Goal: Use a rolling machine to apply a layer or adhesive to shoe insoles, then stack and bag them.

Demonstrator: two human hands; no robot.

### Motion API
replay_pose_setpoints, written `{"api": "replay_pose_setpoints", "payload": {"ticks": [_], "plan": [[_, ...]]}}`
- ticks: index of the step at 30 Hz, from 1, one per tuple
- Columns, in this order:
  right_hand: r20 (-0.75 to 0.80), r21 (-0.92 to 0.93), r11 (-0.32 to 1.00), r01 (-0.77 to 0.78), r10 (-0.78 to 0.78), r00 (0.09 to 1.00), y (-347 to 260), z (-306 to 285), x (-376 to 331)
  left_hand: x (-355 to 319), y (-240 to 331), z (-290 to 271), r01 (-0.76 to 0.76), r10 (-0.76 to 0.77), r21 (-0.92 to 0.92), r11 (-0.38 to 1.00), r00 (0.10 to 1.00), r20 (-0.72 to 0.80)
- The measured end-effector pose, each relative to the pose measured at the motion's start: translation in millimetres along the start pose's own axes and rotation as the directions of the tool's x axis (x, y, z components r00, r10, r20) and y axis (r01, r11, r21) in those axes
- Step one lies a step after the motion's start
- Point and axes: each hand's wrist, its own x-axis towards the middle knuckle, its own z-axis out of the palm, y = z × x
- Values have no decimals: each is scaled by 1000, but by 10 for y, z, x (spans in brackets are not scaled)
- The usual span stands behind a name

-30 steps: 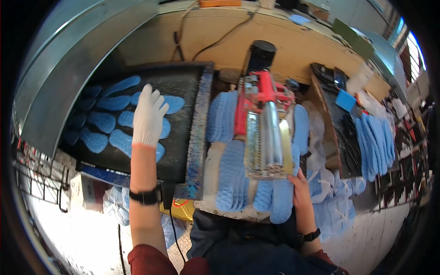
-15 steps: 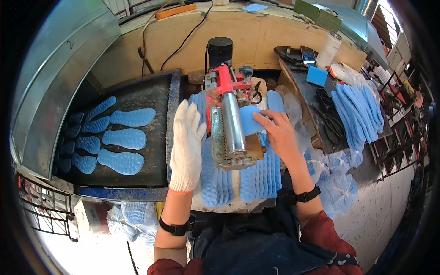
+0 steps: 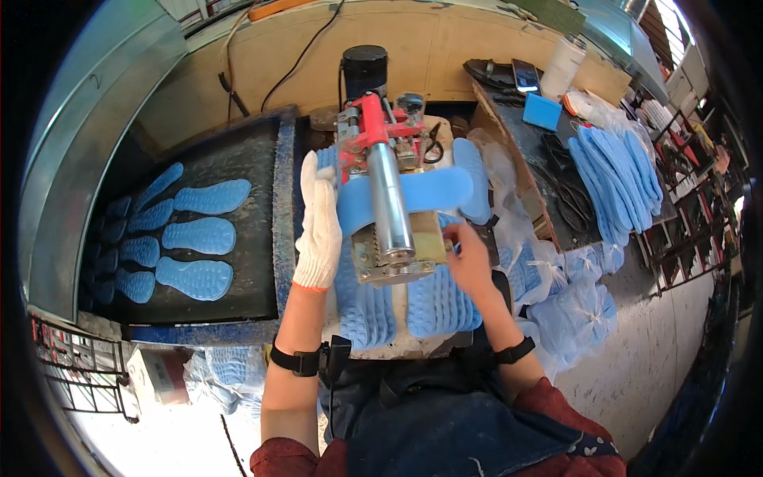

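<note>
A smooth blue insole point(image 3: 441, 191) lies crosswise through a small red and metal roller machine point(image 3: 389, 199), under its shiny cylinder. Both ends of the insole stick out. My left hand point(image 3: 319, 219), in a white knitted glove, stands upright along the machine's left side. Its fingers are stretched out, close to the insole's left end; whether they touch it I cannot tell. My bare right hand point(image 3: 469, 258) is at the machine's lower right corner, fingers loosely bent and apart, with nothing visible in them. Rows of bumpy blue insoles point(image 3: 441, 306) stand below the machine.
Several blue insoles lie on a dark conveyor belt point(image 3: 258, 262) at left. A bumpy insole point(image 3: 473, 179) and black scissors point(image 3: 434, 143) are behind the machine. The right-hand table point(image 3: 548, 199) bears stacked blue insoles point(image 3: 616, 179), a phone point(image 3: 525, 76) and a white bottle point(image 3: 563, 67).
My right hand has let go of the insole and moved down and toward me. The insole has moved through the roller and now sticks out on both sides. The view has shifted slightly.
</note>
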Motion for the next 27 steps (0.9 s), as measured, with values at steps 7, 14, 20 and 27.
{"api": "replay_pose_setpoints", "payload": {"ticks": [7, 14, 20, 27], "plan": [[157, -349, 929, 126, -75, 985, 327, 386, -227, -277, -209, -183, 192, -191, -32, 981, 981, 9], [146, -452, 847, 279, -238, 960, 446, 529, -191, -597, -152, -404, 347, -301, -342, 873, 936, 180], [135, -534, 757, 376, -362, 922, 346, 467, -161, -702, 102, -608, 569, -555, -444, 692, 813, 176], [145, -539, 702, 466, -468, 872, 557, 458, -175, 78, 60, -1293, 91, -166, -408, 909, 974, -153]]}}
